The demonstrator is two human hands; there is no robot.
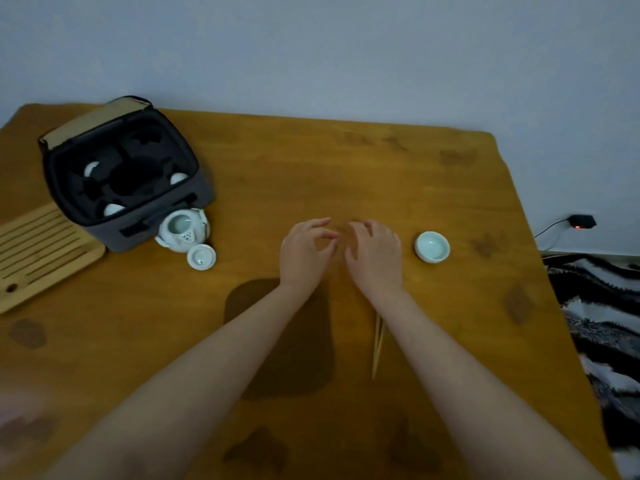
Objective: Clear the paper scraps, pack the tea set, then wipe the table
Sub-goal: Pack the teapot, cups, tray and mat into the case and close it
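My left hand and my right hand hover close together over the middle of the wooden table, fingers curled, fingertips almost meeting above a faint brown paper scrap. The left thumb and forefinger are apart with nothing visible between them. The right fingers bend down and hide what is under them. Other brown scraps lie around. A pale cup stands right of my right hand. The open grey case at the left holds three cups. The teapot and its lid sit before it.
A slatted bamboo tray lies at the left edge. A large dark brown sheet lies under my left forearm, and thin bamboo tongs under my right. A striped blanket and a plugged charger are past the right edge.
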